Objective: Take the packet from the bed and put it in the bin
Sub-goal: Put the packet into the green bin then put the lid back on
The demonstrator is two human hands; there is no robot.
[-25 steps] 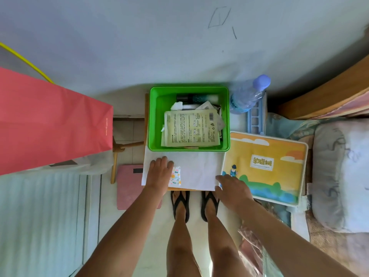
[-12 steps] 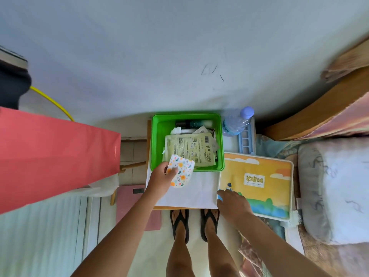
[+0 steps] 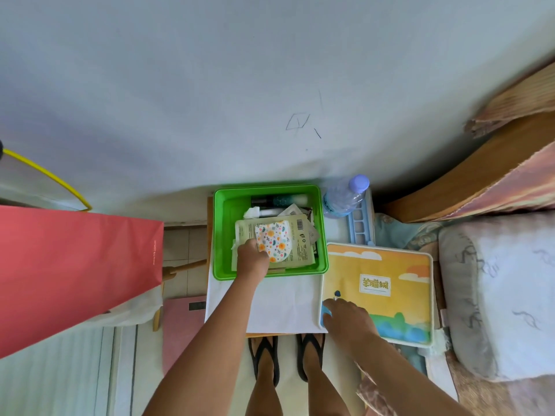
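One small white packet [image 3: 274, 241] with orange flowers and green leaves sits at frame centre, over the green bin [image 3: 322, 232], atop a pale sachet [image 3: 297, 250]. The bin's rim stands clear all round. The left hand [image 3: 252, 258] pinches the packet's lower left edge; the right hand [image 3: 348, 321], fingers spread flat, rests on a yellow box [image 3: 390, 283].

The left hand [image 3: 252, 259] covers the packet's [image 3: 274, 240] near corner, and its fingers are tucked out of sight. The packet hides much of the print on the sachet [image 3: 295, 247] under it. The red bag [image 3: 75, 274] runs off the left edge. The pillow [image 3: 504, 295] is cut at the right.
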